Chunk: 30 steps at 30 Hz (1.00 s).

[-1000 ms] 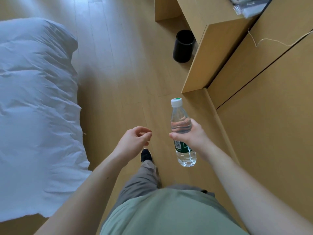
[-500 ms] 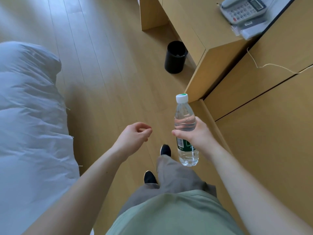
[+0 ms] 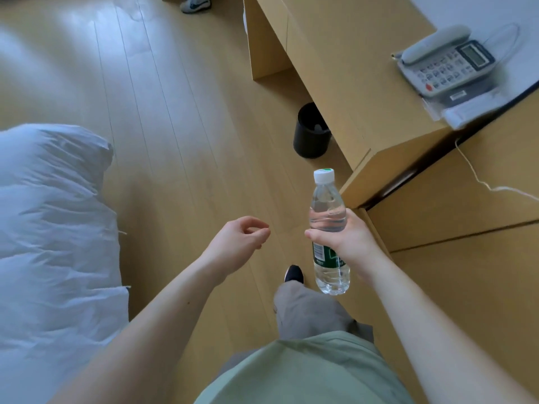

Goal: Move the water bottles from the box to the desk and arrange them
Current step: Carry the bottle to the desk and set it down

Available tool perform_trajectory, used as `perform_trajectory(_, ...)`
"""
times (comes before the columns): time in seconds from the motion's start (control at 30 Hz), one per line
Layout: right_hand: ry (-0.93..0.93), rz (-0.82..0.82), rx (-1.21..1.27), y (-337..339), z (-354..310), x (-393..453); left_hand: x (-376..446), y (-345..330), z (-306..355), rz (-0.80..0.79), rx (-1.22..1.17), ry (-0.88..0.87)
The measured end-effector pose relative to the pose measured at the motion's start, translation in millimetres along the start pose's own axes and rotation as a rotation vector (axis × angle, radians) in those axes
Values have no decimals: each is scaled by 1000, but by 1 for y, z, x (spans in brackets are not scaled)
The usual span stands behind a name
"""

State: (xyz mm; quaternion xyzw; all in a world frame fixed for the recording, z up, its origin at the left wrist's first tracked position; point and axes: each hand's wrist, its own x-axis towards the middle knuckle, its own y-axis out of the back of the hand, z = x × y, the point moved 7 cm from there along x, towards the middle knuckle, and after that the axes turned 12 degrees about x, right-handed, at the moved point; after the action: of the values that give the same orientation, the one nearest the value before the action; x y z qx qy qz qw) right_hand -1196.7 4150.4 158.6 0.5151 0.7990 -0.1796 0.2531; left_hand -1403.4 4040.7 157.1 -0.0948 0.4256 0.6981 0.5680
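Fingers (image 3: 318, 235) of my right hand (image 3: 347, 240) wrap the clear white-capped plastic water bottle (image 3: 329, 217); my left hand (image 3: 239, 243) hangs loosely curled, empty. At one o'clock, the tan wooden desk (image 3: 344, 68) has drawn nearer, so placement is close.

Right hand (image 3: 351, 239) out front at waist height, fingers and thumb wrapped round middle of clear plastic water bottle with white cap and green label (image 3: 329, 228), bottle upright. Right forearm bare, extended. Left hand (image 3: 239, 242) left of bottle, apart from it, fingers loosely curled, holding nothing; left forearm bare.
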Motion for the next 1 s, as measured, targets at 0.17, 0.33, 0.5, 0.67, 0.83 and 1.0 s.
perform_trajectory(0.17, -4, -44, 10, 2, -49, 65, 56, 24, 45, 10, 7, 13)
perform_trajectory(0.33, -1, -57, 10, -7, -86, 111, 98, 42, 81, 4, -14, -5)
perform_trajectory(0.5, -18, -70, -3, -25, -111, 154, 142, 69, 98, 1, -9, 8)
perform_trajectory(0.67, -48, -78, 16, -46, -137, 198, 193, 109, 108, -32, -25, 20)
perform_trajectory(0.83, -43, -29, 66, -75, -177, 244, 251, 153, 131, -84, -64, 8)
perform_trajectory(1.0, -21, 44, 108, -98, -215, 288, 303, 193, 160, -167, -37, -31)
